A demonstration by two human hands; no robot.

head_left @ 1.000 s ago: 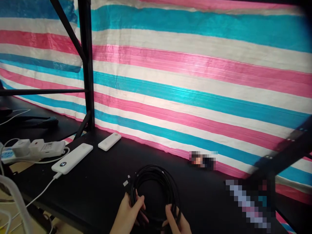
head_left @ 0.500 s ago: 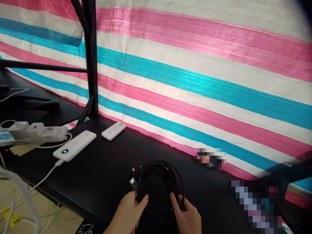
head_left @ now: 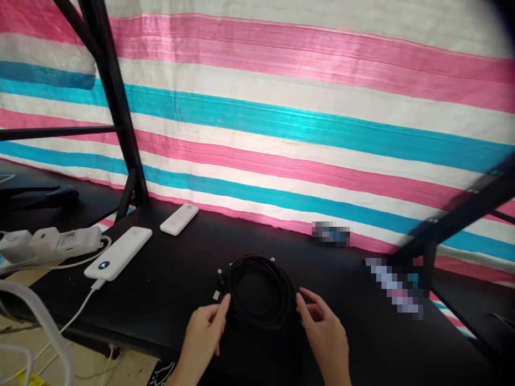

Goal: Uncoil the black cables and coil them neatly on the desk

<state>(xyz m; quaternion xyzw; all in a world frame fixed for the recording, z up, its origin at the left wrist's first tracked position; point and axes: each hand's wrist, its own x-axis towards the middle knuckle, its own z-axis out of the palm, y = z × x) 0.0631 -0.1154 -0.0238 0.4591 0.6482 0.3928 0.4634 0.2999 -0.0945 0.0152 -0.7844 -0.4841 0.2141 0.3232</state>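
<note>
A round coil of black cable lies flat on the black tabletop. Small plugs stick out on its left side, among them a silver USB plug. My left hand is at the coil's lower left, thumb stretched along the outer edge, the other fingers loosely bent. At the right edge is my right hand, thumb and fingers apart, tips close to the cable. Whether the fingertips still touch the coil, I cannot tell. Neither hand is wrapped around it.
Left of the coil lie a white power bank with a white cable and a smaller white power bank. A power strip with chargers is at the far left. Black frame posts and a striped sheet stand behind. Blurred items lie right.
Both hands have loosened from the coil and spread outward, the right one more. The coil now rests flat on the table. The view has shifted and tilted slightly.
</note>
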